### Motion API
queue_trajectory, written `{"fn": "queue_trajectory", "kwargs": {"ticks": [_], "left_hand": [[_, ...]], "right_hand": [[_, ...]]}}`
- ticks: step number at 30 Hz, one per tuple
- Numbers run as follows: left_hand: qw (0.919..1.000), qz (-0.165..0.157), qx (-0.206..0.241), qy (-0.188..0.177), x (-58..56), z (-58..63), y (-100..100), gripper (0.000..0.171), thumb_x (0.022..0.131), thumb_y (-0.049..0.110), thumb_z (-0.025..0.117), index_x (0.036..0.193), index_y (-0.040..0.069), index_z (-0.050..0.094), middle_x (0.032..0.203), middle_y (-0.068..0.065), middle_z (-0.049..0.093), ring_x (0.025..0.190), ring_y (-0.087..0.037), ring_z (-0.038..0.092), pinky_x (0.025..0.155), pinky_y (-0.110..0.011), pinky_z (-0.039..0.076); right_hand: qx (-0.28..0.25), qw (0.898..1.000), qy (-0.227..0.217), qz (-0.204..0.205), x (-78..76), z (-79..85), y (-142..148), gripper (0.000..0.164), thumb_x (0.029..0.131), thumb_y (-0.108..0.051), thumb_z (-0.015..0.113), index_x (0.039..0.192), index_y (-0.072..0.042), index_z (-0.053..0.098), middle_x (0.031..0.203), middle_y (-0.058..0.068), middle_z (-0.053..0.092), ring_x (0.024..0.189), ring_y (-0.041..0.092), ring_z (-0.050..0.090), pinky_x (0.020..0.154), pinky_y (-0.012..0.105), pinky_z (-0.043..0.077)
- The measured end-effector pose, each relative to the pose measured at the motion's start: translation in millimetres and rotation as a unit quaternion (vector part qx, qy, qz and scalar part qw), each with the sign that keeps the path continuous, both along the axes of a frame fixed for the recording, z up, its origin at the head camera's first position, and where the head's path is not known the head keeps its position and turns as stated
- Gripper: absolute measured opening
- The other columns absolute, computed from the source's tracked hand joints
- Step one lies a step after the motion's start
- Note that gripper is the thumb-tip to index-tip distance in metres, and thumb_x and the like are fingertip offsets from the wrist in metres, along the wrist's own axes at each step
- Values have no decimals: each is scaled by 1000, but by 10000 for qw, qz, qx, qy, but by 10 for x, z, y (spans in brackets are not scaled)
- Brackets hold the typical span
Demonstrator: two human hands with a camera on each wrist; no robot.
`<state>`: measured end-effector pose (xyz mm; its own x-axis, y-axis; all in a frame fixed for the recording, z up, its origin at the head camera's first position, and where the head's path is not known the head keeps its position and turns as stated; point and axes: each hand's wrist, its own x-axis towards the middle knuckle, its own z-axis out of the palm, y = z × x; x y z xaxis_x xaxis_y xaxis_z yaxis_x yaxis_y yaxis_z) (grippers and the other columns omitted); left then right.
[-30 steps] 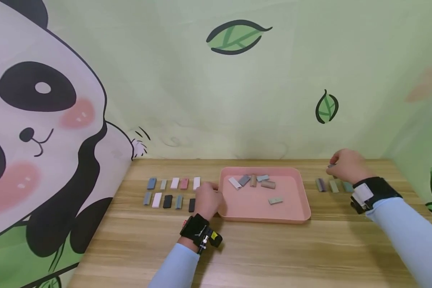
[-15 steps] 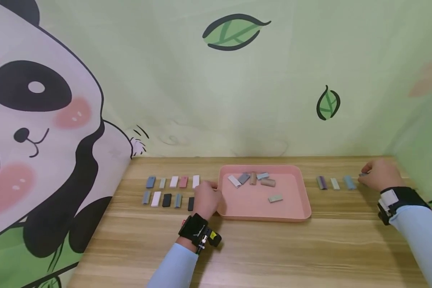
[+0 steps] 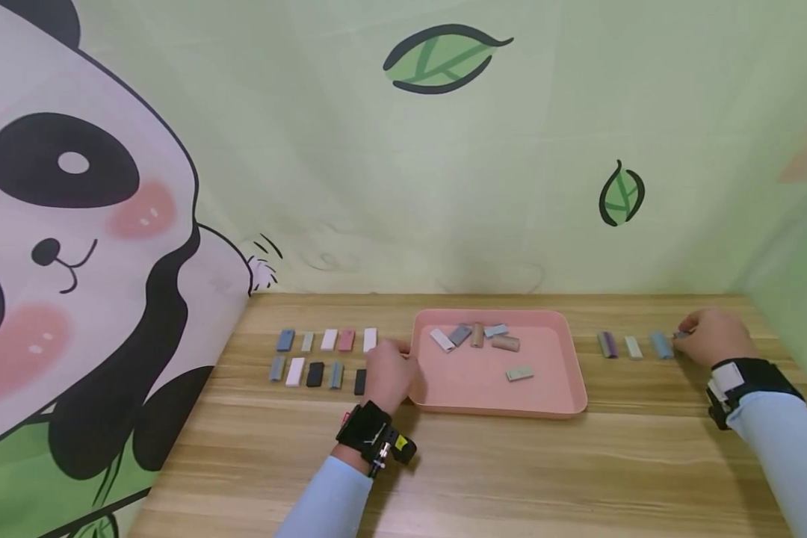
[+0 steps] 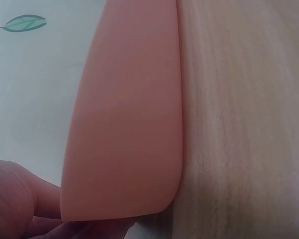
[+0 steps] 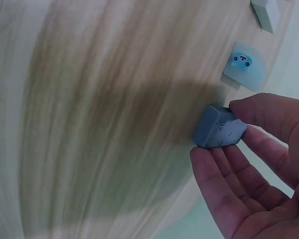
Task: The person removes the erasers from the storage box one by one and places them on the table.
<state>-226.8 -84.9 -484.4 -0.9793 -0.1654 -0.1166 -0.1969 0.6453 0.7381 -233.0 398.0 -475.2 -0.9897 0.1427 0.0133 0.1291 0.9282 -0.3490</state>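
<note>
My left hand grips the left wall of a pink tray; in the left wrist view, its thumb and fingers lie on either side of the tray wall. At the far right, my right hand pinches a blue-grey eraser between thumb and fingers, low over the table. Just left of that hand lies a light-blue eraser, then a pale one and a grey-and-purple one. Inside the tray are several erasers, among them a green one and a brown cylindrical one.
Left of the tray, several erasers stand in two rows, including a blue one, a red one and a black one. A printed fabric backdrop rises behind the wooden table.
My right hand has moved right with the blue-grey eraser, from above the row to its right end, uncovering the light-blue eraser. My left hand stays on the tray.
</note>
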Motion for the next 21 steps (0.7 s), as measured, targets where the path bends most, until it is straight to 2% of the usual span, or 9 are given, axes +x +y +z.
{"fn": "queue_trajectory", "kwargs": {"ticks": [12,17,21], "left_hand": [[10000,-36,7,89,13,23,2,20,82,7,57,95,7,71,81,-6,65,61,-17,58,46,-26,42],[9999,-51,21,143,8,15,-6,20,82,7,57,94,7,72,80,-7,65,60,-17,58,46,-26,42],[10000,-42,16,80,-5,3,-11,20,82,7,57,95,7,72,80,-7,64,59,-16,58,46,-26,42]], "right_hand": [[120,9997,-157,-126,41,53,-45,36,77,-22,67,94,10,64,90,28,64,76,39,57,59,42,41],[118,9997,-115,-188,24,84,-85,41,79,-23,62,102,11,61,101,33,61,80,42,57,61,45,42],[151,9998,70,-107,-28,198,-223,47,81,-25,59,112,10,57,110,36,55,82,42,56,63,48,44]]}}
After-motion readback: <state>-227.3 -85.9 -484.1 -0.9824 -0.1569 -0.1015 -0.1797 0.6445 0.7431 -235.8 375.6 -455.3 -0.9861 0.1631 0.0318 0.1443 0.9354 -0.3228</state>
